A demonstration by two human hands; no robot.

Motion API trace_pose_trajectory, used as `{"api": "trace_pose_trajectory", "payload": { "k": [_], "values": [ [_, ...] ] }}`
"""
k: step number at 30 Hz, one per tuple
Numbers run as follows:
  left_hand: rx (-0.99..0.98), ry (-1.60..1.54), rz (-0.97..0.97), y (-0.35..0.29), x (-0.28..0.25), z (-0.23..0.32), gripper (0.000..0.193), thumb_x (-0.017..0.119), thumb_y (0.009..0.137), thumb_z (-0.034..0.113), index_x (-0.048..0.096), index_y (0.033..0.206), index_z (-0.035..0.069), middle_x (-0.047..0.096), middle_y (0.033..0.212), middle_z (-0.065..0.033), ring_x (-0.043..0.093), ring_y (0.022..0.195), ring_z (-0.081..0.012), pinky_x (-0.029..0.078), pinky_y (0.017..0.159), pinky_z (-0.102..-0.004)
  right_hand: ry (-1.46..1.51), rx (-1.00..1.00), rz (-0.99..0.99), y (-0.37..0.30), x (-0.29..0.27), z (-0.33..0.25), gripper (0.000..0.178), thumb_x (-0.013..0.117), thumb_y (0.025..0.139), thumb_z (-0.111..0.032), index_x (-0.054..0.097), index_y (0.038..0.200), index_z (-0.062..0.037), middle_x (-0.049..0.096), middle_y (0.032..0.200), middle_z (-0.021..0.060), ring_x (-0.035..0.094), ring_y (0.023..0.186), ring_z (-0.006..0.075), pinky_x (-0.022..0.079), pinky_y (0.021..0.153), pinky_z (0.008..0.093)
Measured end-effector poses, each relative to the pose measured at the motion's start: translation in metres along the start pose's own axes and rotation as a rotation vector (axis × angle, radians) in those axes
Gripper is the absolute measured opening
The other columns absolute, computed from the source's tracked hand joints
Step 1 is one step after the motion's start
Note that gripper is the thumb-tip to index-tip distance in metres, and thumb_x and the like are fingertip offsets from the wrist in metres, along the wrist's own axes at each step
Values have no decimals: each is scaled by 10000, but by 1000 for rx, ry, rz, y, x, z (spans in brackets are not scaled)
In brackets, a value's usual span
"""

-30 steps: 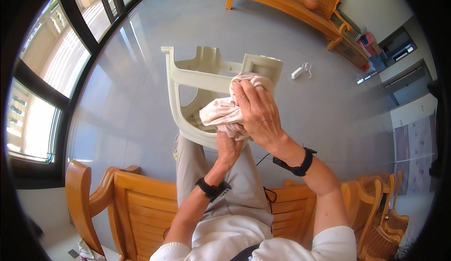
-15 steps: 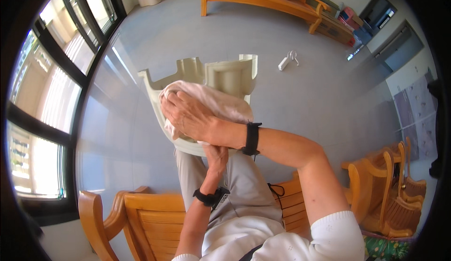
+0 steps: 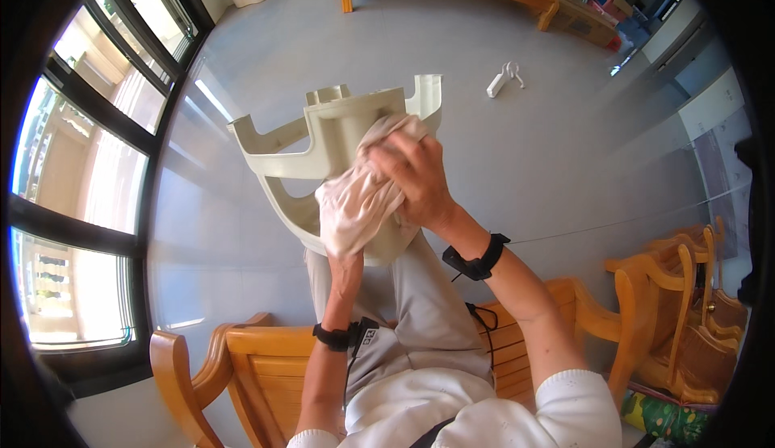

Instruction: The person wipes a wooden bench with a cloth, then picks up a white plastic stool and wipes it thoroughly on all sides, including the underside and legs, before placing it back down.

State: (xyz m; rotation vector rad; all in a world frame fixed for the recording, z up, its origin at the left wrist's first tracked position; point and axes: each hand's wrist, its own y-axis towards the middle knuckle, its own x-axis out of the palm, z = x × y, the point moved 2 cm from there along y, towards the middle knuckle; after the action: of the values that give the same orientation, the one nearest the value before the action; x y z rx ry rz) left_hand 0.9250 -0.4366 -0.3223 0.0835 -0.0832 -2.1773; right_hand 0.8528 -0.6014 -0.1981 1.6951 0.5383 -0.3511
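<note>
The item under inspection, a cream moulded plastic frame (image 3: 282, 165) of stool-like form, stands at the centre of the picture, at the near ends of the grey trousers (image 3: 424, 286); whether the knees bear its weight cannot be told. It appears to be a hollow shell and, in my judgement, is light for its bulk and stiff, unlikely to break in ordinary handling, though its smooth faces may slip under a damp palm. The soundest hold would be the left crossbar, where the openings let fingers wrap right round; the broad middle panel (image 3: 343, 137) offers only a flat surface and suits a steadying palm better. The pale pink cloth (image 3: 355, 206) is soft and limp, best gathered into a pad so that no loose fold catches on the edges. The right hand (image 3: 416, 173) grasps the upper part of this cloth, fingers bent over it against the panel's right side (slight blur there). The left hand (image 3: 345, 264) is largely covered by the cloth's lower end, so what it grips, if anything, cannot be confirmed. Compared with the frame half a second earlier, the right hand has shifted from the left side of the item to its right side and no longer crosses over the left forearm; the cloth, then spread broadly, is now bunched along a diagonal; the item presents a different face, with the panel at the middle and the left openings uncovered.
</note>
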Motion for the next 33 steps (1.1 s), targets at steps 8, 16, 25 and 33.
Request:
{"api": "trace_pose_trajectory", "payload": {
  "k": [8,16,25,33],
  "values": [
    [-34,-7,185,20,2,37,397,547,999,271,525,1273,-15,548,1232,-70,509,1034,-139,413,903,-291,264,285,248,-2,33,54,333,670,807,-120,590,1126,-75,582,1211,131,537,1109,336,429,928,417],
    [-127,-282,154,15,14,37,303,486,1042,354,617,976,89,576,839,63,471,762,-18,384,671,-200,280,421,322,-5,36,103,373,774,707,-255,615,976,-51,653,986,114,607,988,313,471,885,415],
    [-207,-755,255,29,-6,21,279,461,1039,289,591,1124,57,659,1033,-91,659,876,-181,567,698,-319,326,358,260,-36,51,-47,602,717,802,-280,520,1324,-55,448,1340,189,444,1080,378,352,966,484],
    [-175,-656,-3,27,-48,52,478,400,1050,400,499,1313,14,608,1223,-125,606,1093,-218,500,937,-368,-37,-36,-16,-84,44,-87,327,609,835,-301,682,1151,-255,533,1223,-26,435,985,253,394,820,449]
  ]
}}
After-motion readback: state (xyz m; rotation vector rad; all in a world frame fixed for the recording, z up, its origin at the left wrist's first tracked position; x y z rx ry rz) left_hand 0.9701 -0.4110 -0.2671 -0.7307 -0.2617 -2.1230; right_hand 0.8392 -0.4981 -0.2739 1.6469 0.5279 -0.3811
